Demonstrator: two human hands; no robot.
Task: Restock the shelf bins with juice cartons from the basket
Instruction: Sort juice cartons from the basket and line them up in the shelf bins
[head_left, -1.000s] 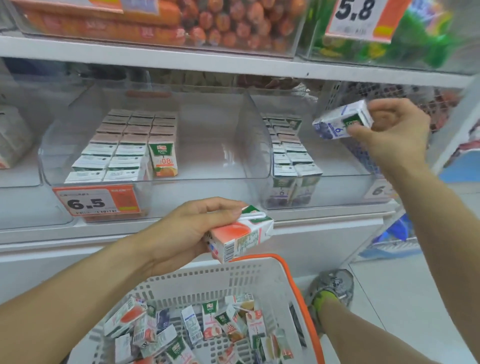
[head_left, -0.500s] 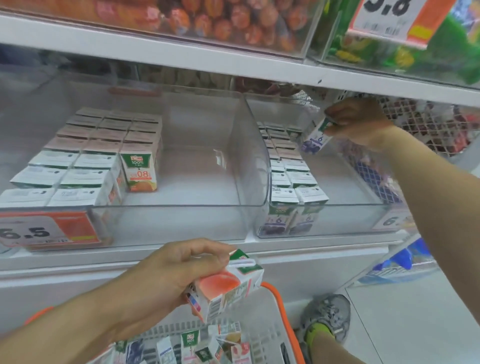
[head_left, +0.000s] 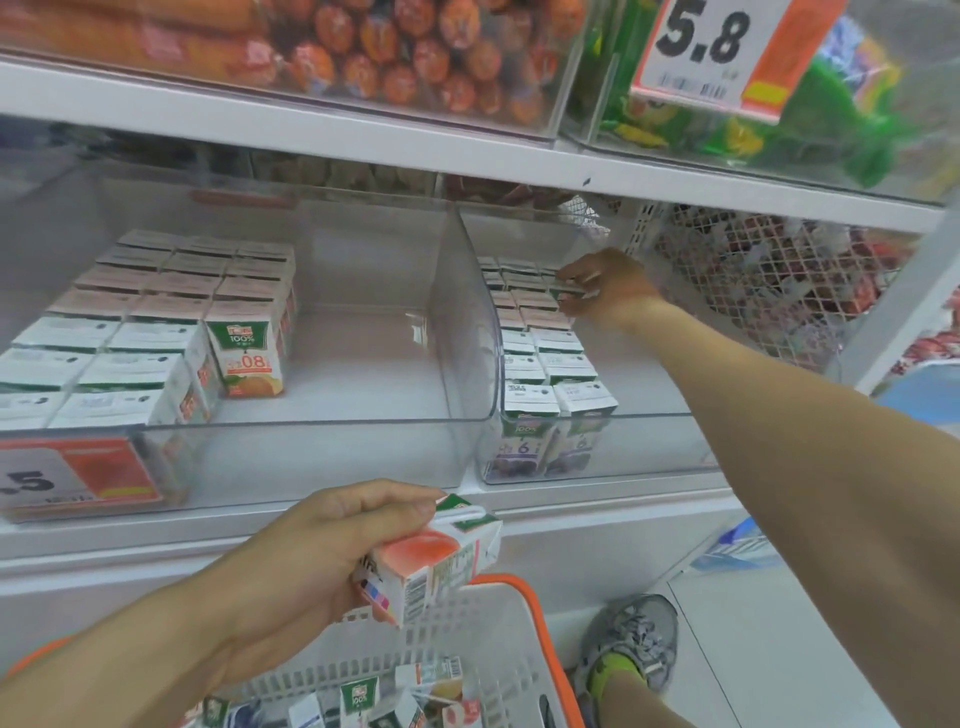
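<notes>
Two cartons are in hand. A peach carton (head_left: 434, 558) is gripped by the left hand (head_left: 311, 558), fingers curled over its top and thumb under it, and is held tilted above the basket (head_left: 498, 631), in front of the shelf edge. A small carton (head_left: 570, 291) is pinched between fingers and thumb of the right hand (head_left: 605, 283), deep inside the right bin (head_left: 597, 441), at the back of the rows, beside the third column from the left wall. Purple cartons (head_left: 548, 364) are stood in two full columns along that bin's left wall, reaching its front. The left bin (head_left: 311, 452) is filled on its left side with three columns of orange cartons (head_left: 156, 322); its right half is bare floor. More cartons (head_left: 384, 696) are heaped loosely in the white, orange-rimmed basket. A price tag (head_left: 72, 480) is fixed to the left bin's front. Sausages (head_left: 363, 47) are stacked in a bin on the upper shelf, with a 5.8 tag (head_left: 717, 52) on the neighbouring bin. A grey shoe (head_left: 631, 644) is seen on the floor beside the basket.
</notes>
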